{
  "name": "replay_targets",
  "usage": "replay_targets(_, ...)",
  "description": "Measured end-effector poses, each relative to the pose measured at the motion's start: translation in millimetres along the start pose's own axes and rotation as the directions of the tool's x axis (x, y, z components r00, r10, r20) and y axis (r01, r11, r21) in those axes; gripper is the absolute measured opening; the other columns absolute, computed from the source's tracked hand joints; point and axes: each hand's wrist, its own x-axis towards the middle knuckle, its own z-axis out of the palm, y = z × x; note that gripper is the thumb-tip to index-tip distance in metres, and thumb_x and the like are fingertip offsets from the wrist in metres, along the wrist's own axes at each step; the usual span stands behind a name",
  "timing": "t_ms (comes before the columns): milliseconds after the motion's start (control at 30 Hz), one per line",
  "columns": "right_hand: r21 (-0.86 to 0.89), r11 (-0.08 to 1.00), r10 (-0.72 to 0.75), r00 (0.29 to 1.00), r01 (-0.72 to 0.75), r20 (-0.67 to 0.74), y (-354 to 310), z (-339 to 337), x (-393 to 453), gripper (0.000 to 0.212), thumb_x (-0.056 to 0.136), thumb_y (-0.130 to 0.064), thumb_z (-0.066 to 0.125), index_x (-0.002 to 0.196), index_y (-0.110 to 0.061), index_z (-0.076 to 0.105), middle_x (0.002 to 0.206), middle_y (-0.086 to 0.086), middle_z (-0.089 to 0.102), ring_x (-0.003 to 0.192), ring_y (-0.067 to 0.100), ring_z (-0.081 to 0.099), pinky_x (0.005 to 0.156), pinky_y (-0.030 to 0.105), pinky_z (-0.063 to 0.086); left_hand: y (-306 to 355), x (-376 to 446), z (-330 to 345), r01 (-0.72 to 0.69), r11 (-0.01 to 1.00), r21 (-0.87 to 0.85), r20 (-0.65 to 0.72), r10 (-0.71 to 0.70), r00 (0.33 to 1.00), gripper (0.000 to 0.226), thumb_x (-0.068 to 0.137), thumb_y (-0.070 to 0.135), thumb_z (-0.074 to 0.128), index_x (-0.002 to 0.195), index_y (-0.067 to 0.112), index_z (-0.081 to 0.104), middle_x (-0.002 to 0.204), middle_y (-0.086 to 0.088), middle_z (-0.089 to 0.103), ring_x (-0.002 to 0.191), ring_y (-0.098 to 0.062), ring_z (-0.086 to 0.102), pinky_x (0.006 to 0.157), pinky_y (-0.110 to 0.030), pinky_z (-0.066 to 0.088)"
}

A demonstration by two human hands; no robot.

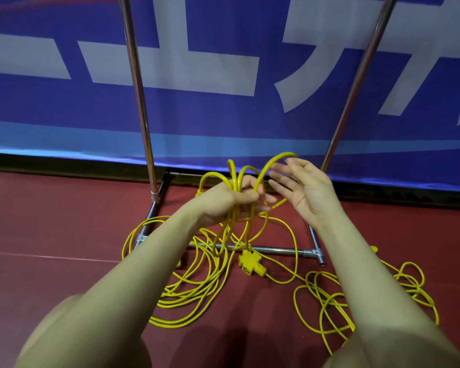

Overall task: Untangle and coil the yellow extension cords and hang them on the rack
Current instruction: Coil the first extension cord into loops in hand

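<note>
My left hand (231,199) grips a bunch of yellow extension cord loops (239,173) that stand up above its fingers. More loops hang below it down to the floor. My right hand (307,191) is beside it, palm up, fingers spread, with the tallest loop arching over its fingertips. A yellow multi-outlet socket block (251,264) dangles on the cord just above the floor. A second tangle of yellow cord (327,304) lies on the floor at the right. The rack's two chrome uprights (137,83) rise behind my hands.
The rack's chrome base bar (279,251) lies on the dark red floor under the hanging cord. A blue banner with large white letters (223,62) covers the wall behind the rack. Bare floor stretches to the left.
</note>
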Motion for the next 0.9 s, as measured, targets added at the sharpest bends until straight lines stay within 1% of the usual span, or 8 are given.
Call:
replay_targets(133,-0.163,0.983,0.083,0.996,-0.086,-0.027,12,-4,2,0.01,0.095,-0.006,0.049,0.088,-0.011,0.056,0.076,0.006,0.071,0.069,0.015,0.067,0.072,0.026,0.055,8,4,-10,-0.141,0.946,-0.293,-0.138,0.104,0.985,0.019,0.097,0.003,0.037,0.088,0.017,0.046,0.102,-0.004,0.072,0.092,-0.022,0.07,0.084,-0.037,0.055)
replay_targets(233,-0.397,0.902,0.198,0.979,-0.168,0.037,25,-2,1,0.013,0.097,-0.011,0.046,0.093,-0.014,0.058,0.09,0.006,0.067,0.081,0.016,0.063,0.081,0.028,0.048,17,3,-15,-0.27,0.867,-0.42,-0.259,0.17,0.951,0.02,0.097,0.003,0.037,0.086,0.018,0.045,0.103,-0.004,0.072,0.093,-0.024,0.07,0.087,-0.042,0.052)
replay_targets(367,-0.663,0.745,0.285,0.936,-0.081,0.206,40,4,-1,0.015,0.097,-0.015,0.048,0.108,-0.015,0.059,0.102,0.002,0.066,0.091,0.008,0.059,0.082,0.015,0.042,29,-1,-21,-0.372,0.788,-0.491,-0.322,0.233,0.918,0.021,0.099,0.004,0.035,0.086,0.017,0.046,0.104,-0.005,0.072,0.095,-0.025,0.07,0.083,-0.041,0.055)
replay_targets(500,-0.669,0.739,0.092,0.97,0.084,0.224,42,12,-2,0.02,0.098,-0.013,0.048,0.09,-0.018,0.066,0.065,-0.003,0.056,0.058,0.006,0.05,0.061,0.019,0.042,37,-6,-30,-0.423,0.775,-0.47,-0.385,0.251,0.888,0.018,0.1,0.01,0.035,0.103,0.014,0.053,0.102,-0.005,0.072,0.094,-0.023,0.07,0.084,-0.038,0.055)
replay_targets(567,-0.605,0.789,0.001,0.985,0.107,0.175,38,14,-2,0.024,0.1,-0.017,0.044,0.092,-0.021,0.066,0.051,-0.004,0.045,0.042,0.005,0.036,0.045,0.018,0.032,38,-7,-36,-0.406,0.812,-0.418,-0.39,0.244,0.888,0.023,0.101,0.016,0.034,0.112,0.014,0.054,0.103,-0.003,0.072,0.097,-0.018,0.069,0.085,-0.032,0.054)
replay_targets(633,-0.647,0.746,-0.042,0.98,0.16,0.194,31,18,-3,0.025,0.101,-0.023,0.041,0.096,-0.024,0.066,0.044,-0.004,0.04,0.037,0.006,0.029,0.04,0.017,0.027,37,-7,-39,-0.369,0.839,-0.401,-0.374,0.218,0.902,0.027,0.101,0.021,0.033,0.116,0.014,0.054,0.105,-0.003,0.072,0.101,-0.016,0.067,0.086,-0.03,0.053)
replay_targets(767,-0.688,0.693,0.047,0.939,0.214,0.34,20,26,-8,0.027,0.101,-0.024,0.04,0.092,-0.02,0.065,0.04,-0.005,0.036,0.037,0.008,0.026,0.04,0.019,0.025,34,-7,-29,-0.309,0.851,-0.424,-0.309,0.185,0.933,0.028,0.101,0.026,0.034,0.115,0.013,0.054,0.109,-0.002,0.07,0.102,-0.017,0.067,0.083,-0.031,0.056)
replay_targets(900,-0.687,0.707,0.141,0.917,0.17,0.372,19,25,-8,0.026,0.101,-0.022,0.04,0.092,-0.019,0.065,0.043,0.0,0.042,0.034,0.008,0.026,0.037,0.018,0.023,33,-6,-21,-0.355,0.764,-0.539,-0.338,0.189,0.922,0.014,0.1,0.015,0.037,0.099,0.011,0.05,0.099,-0.006,0.073,0.091,-0.019,0.071,0.081,-0.032,0.057)
